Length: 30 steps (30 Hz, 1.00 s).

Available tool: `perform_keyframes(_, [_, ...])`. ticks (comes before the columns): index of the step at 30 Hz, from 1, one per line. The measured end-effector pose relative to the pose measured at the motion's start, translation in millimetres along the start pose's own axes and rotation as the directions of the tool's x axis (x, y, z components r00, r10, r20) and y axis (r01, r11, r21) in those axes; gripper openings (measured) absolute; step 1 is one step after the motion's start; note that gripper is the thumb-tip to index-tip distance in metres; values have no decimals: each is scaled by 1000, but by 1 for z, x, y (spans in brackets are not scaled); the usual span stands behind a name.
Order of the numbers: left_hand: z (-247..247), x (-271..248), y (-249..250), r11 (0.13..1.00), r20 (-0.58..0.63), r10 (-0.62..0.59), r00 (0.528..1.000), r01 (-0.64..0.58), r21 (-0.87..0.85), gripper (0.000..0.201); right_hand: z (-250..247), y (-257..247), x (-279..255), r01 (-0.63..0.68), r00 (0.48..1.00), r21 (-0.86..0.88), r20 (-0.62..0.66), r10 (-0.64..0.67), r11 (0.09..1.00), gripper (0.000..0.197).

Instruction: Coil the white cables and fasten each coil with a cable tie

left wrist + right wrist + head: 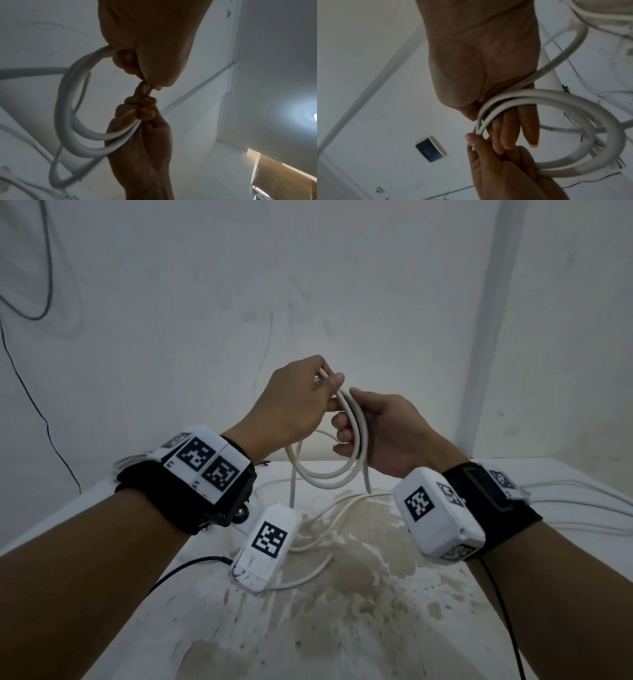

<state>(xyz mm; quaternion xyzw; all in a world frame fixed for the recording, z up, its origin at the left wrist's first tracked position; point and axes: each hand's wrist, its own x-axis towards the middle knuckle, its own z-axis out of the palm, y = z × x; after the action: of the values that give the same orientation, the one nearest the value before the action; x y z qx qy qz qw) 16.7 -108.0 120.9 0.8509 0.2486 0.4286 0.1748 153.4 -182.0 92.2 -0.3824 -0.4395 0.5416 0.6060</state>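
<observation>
A white cable [329, 474] hangs in a coil of a few loops between my hands, above the table. My left hand [330, 386] pinches the top of the coil between thumb and fingers. Just to its right, my right hand [344, 433] has its fingers curled round the loops. One short free end [368, 486] dangles below the right hand. In the left wrist view the coil [68, 121] runs from my left hand [145, 83] down into the right hand [139, 108]. In the right wrist view the loops [583, 135] cross my right hand [513, 129], and the left hand [476, 140] grips them.
Loose white cables [342, 508] trail over the stained white table [342, 628] under my hands, with more at its right edge [575, 501]. A small black item [262, 463] lies at the table's back edge. A thin black wire [37, 405] hangs on the left wall.
</observation>
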Motion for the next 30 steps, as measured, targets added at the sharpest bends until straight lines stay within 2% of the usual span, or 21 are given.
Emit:
perform_keyframes(2, [1, 1, 0, 999, -22, 2, 1000, -1, 53, 26, 2, -3, 0, -27, 1000, -26, 8, 27, 999, 41])
perform_keyframes(4, [4, 1, -2, 993, -54, -12, 998, 18, 114, 29, 6, -4, 2, 0, 999, -38, -35, -1, 999, 39])
perform_keyframes(6, [6, -2, -3, 981, -135, -19, 991, 45, 189, 32, 8, -5, 6, 83, 987, 9, -137, -81, 997, 39])
perform_keyframes(8, [6, -14, 1, 951, -274, 92, 957, -3, 310, 33, 5, -9, 10, 207, 946, 104, -274, -172, 973, 41])
perform_keyframes(9, [6, -22, 4, 935, -270, 137, 953, -34, 353, 31, 3, -11, 12, 268, 920, 148, -333, -207, 952, 41])
perform_keyframes(10, [7, -28, 6, 939, -175, 105, 979, -40, 341, 36, 0, -14, 13, 319, 895, 182, -380, -233, 930, 42])
perform_keyframes(11, [11, -35, 9, 960, -5, -18, 1000, 18, 281, 44, -1, -17, 14, 359, 876, 210, -413, -251, 909, 42])
perform_keyframes(12, [16, -41, 12, 977, 186, -166, 969, 135, 167, 50, -1, -19, 15, 390, 860, 234, -437, -262, 890, 42])
perform_keyframes(13, [21, -45, 14, 958, 326, -279, 903, 284, 32, 53, 0, -20, 15, 412, 850, 258, -455, -266, 874, 42])
perform_keyframes(15, [32, -48, 17, 822, 419, -400, 815, 521, -230, 53, 5, -20, 15, 442, 831, 290, -489, -265, 849, 42])
perform_keyframes(16, [36, -47, 19, 692, 437, -456, 775, 618, -374, 53, 8, -20, 14, 458, 817, 298, -513, -264, 838, 42])
perform_keyframes(18, [41, -42, 23, 311, 545, -507, 668, 731, -607, 48, 12, -21, 13, 484, 786, 314, -566, -249, 817, 41])
perform_keyframes(19, [43, -41, 26, 132, 611, -489, 623, 745, -654, 43, 13, -22, 13, 493, 774, 325, -587, -237, 807, 40])
perform_keyframes(20, [44, -39, 28, 16, 640, -476, 604, 733, -680, 36, 13, -23, 12, 501, 762, 330, -606, -228, 800, 40])
perform_keyframes(22, [47, -31, 29, -44, 580, -522, 626, 659, -751, 26, 13, -25, 10, 517, 735, 312, -639, -226, 797, 40])
perform_keyframes(24, [48, -21, 24, -54, 479, -598, 642, 564, -824, 37, 9, -26, 8, 531, 700, 280, -677, -228, 800, 40])
perform_keyframes(27, [44, -17, 28, -60, 407, -664, 627, 498, -865, 33, -3, -30, 6, 558, 632, 257, -748, -203, 789, 40])
perform_keyframes(30, [38, -14, 29, -54, 392, -691, 608, 497, -866, 30, -19, -38, -1, 583, 524, 206, -835, -169, 786, 38])
